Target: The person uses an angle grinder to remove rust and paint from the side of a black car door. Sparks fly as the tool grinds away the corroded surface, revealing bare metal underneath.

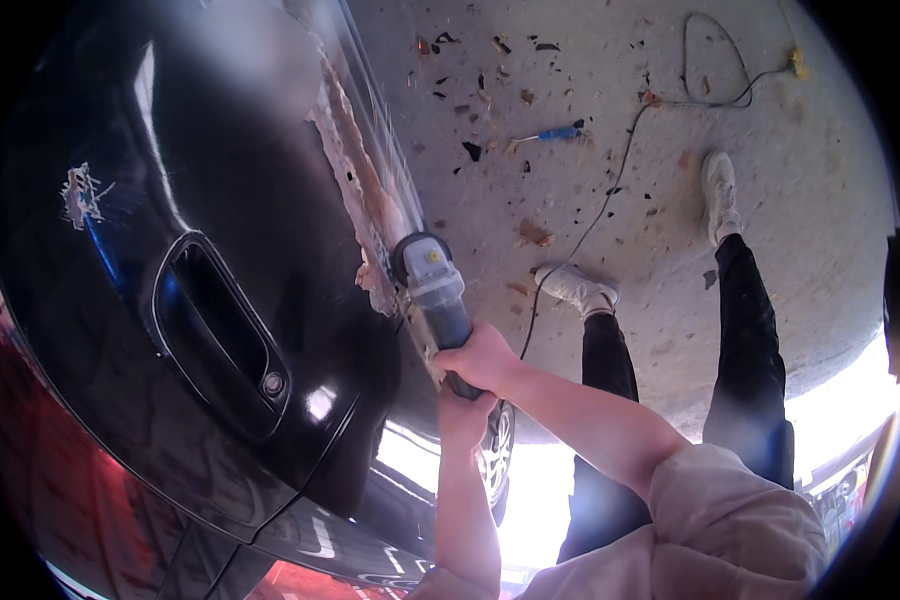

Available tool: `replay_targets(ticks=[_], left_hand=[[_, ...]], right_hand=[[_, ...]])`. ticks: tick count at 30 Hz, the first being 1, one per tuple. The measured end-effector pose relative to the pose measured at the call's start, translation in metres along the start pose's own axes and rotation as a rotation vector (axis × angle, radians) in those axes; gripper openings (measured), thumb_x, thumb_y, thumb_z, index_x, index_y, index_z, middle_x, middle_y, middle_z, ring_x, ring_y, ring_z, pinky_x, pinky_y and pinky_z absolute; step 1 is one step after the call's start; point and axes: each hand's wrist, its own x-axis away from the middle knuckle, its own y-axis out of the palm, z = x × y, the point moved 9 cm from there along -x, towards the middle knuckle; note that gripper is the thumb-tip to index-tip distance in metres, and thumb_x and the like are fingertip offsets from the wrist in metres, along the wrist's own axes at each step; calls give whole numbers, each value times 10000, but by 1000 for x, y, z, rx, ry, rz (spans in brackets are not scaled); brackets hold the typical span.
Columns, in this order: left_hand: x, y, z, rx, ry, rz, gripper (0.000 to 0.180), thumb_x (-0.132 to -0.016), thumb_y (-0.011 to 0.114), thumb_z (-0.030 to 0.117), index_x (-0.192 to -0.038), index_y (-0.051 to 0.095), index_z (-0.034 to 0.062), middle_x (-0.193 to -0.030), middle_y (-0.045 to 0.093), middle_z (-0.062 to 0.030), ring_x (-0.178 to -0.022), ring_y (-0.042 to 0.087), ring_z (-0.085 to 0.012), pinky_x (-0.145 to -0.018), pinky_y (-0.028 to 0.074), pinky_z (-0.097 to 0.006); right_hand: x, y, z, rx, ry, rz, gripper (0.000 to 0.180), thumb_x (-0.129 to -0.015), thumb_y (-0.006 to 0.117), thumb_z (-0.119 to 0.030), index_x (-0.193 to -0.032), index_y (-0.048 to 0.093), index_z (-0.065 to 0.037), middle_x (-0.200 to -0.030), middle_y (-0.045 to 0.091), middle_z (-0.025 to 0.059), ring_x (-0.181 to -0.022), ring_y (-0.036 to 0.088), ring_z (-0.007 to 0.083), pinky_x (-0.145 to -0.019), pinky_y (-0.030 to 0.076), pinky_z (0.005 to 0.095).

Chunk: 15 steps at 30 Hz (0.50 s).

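Both my hands are closed round the body of an angle grinder (438, 285) with a grey housing. My right hand (478, 357) wraps the middle of its body, and my left hand (464, 412) grips the rear end just behind. The grinder's dark disc (404, 262) is at the stripped, rough strip (370, 200) along the lower edge of a black car door (260, 150). Whether the disc touches the metal is hard to tell. Thin pale streaks run from there along the edge.
The door has a recessed handle (220, 330) and a scraped patch (83, 195). On the concrete floor (590, 60) lie a blue-handled screwdriver (558, 133), scattered dark and brown chips, and a cord (625, 160) running to a yellow connector (797, 64). My shoes (576, 288) stand beside the cord.
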Motion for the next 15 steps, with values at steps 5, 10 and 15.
replay_targets(ticks=[5, 10, 15], left_hand=[[-22, 2, -13, -131, -187, -131, 540, -744, 785, 64, -1220, 551, -35, -1072, 665, -96, -961, 658, -150, -809, 516, -298], [-12, -7, -14, -90, -71, -22, 472, -776, 781, 10, -1184, 553, -54, -928, 665, -80, -813, 666, -152, -706, 509, -290], [-6, 0, -12, -78, -83, -52, 493, -778, 776, 16, -1207, 542, -52, -938, 663, -74, -806, 668, -156, -709, 514, -293]], right_hand=[[-17, -3, 14, -50, 89, -4, 513, -688, 816, -272, -1057, 672, 54, -914, 723, 187, -906, 716, 270, -820, 539, 383], [-4, -2, 2, -29, 58, 0, 554, -669, 829, -290, -1066, 675, 66, -917, 721, 201, -914, 717, 281, -826, 537, 393], [-11, -2, 13, 1, -28, 32, 537, -660, 822, -306, -1023, 689, 67, -893, 718, 205, -863, 723, 290, -788, 548, 398]])
